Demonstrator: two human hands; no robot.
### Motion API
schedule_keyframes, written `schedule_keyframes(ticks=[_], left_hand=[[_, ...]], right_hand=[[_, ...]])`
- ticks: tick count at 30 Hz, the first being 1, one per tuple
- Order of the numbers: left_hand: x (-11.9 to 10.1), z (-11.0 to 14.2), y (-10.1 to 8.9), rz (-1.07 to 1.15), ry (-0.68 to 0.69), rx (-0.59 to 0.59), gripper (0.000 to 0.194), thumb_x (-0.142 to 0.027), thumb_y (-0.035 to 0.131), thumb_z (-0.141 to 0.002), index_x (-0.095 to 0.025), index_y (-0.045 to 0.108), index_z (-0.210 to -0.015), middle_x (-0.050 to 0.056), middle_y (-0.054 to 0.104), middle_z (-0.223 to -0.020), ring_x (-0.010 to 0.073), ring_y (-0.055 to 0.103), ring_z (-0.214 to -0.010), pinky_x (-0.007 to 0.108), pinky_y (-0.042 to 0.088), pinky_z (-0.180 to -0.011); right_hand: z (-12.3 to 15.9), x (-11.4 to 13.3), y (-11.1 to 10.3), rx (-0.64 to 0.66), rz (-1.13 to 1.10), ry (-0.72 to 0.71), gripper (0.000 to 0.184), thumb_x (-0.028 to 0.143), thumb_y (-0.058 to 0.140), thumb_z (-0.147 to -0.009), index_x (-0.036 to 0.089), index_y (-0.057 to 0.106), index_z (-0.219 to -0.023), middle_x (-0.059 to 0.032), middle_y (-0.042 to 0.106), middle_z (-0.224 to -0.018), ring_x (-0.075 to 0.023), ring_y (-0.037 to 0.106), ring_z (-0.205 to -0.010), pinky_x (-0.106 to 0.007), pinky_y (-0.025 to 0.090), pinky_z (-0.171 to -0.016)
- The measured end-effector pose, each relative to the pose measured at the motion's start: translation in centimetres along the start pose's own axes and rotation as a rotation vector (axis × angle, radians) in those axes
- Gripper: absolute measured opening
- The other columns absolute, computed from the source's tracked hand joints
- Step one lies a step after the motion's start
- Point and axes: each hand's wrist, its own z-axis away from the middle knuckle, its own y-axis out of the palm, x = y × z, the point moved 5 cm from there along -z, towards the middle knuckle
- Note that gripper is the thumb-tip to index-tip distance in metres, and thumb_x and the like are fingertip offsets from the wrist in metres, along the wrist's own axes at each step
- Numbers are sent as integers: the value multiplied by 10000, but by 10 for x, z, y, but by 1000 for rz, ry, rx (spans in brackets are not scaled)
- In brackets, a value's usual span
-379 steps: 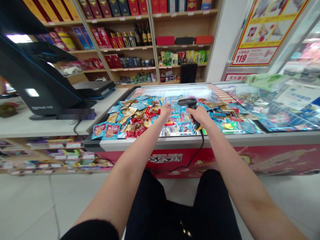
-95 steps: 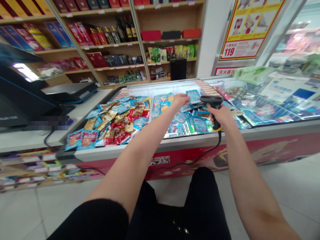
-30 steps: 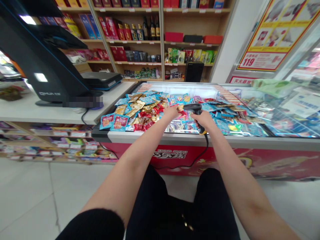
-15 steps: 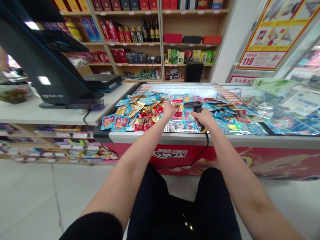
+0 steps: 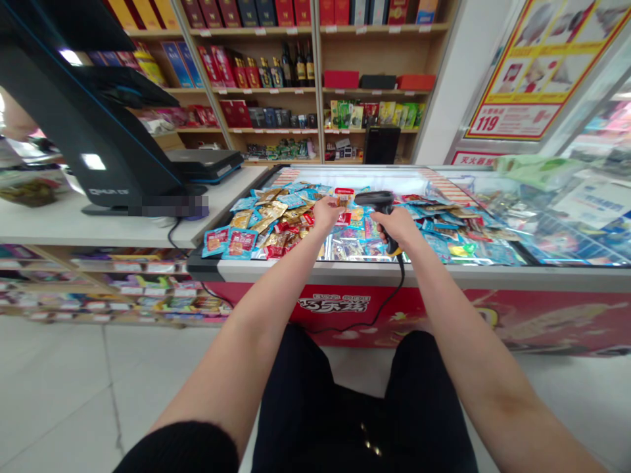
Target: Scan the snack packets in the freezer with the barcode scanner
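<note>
Over the glass top of a chest freezer [image 5: 345,267], my left hand [image 5: 327,213] is closed on a small red snack packet [image 5: 344,194]. My right hand [image 5: 394,225] grips a black barcode scanner [image 5: 374,198] by its handle, with its head turned toward the packet. A black cord hangs from the scanner's base down the freezer's red front. Left of my hands lies a heap of gold, red and blue snack packets [image 5: 270,213]. Another pile of mostly blue packets [image 5: 444,217] lies to the right of the scanner.
On the left, a white counter [image 5: 123,230] carries a black checkout terminal [image 5: 113,144] and a flat scale [image 5: 204,161]. Shelves [image 5: 266,92] of boxes and bottles stand behind the freezer. Clear plastic bags and papers [image 5: 591,203] lie at the right. Part of another person's arm [image 5: 14,118] shows far left.
My left hand has shifted slightly left, with the red packet raised a little. The scanner in my right hand has also moved slightly left and up, nearer the packet.
</note>
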Motion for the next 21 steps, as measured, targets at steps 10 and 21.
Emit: schedule_keyframes(ticks=[10,21], left_hand=[[-3,2,-1,-38,24,-5,292,-167,739,-645,-155,725,-937,56,755,-962,195,693,-914,276,501,-851],[-8,1,3,-74,60,8,249,-193,758,-647,-155,716,-889,59,757,-936,200,694,-890,268,495,-819]], right_hand=[[4,2,-1,13,-14,-13,241,257,652,-810,169,523,-626,-13,541,-487,-109,479,-356,-220,396,-340],[3,-4,-5,19,-49,-1,253,235,634,-807,176,510,-594,-6,520,-460,-105,459,-348,-214,390,-341]])
